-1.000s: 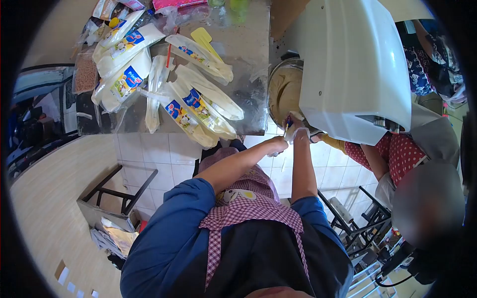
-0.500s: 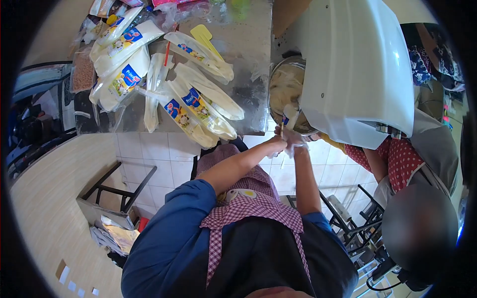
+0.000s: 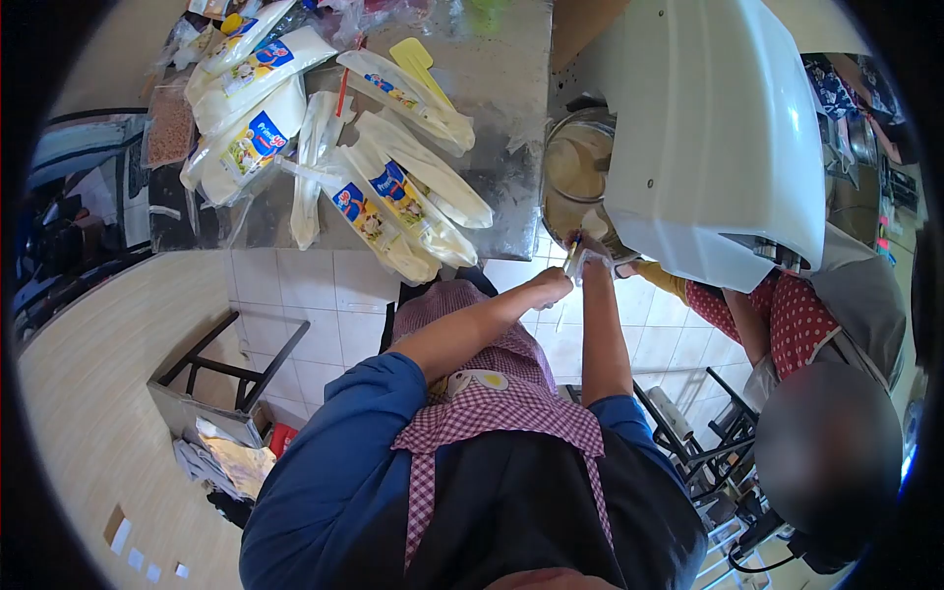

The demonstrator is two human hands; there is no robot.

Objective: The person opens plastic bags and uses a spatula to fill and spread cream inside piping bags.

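My right hand (image 3: 593,256), at the near rim of the metal mixing bowl (image 3: 547,202), is closed around a small plastic bag (image 3: 590,224) with pale contents and a bit of blue on it. My left hand (image 3: 553,286) is closed just below and left of it, close to the bag's near end; what its fingers grip is too small to make out. Pale, creamy mixture (image 3: 578,167) lies in the bowl, which stands partly hidden under a big white mixer (image 3: 713,128).
Several labelled, cone-shaped bags of pale cream (image 3: 388,211) lie on the metal table (image 3: 501,59), with a yellow scraper (image 3: 415,59) behind them. A bag of brownish bits (image 3: 169,128) is at the left edge. Another person in a red dotted garment (image 3: 792,310) stands right.
The small bag has tipped downward and its label shows less. Both hands have shifted slightly, the right one a little up. More of the bowl and its mixture shows as the view has moved.
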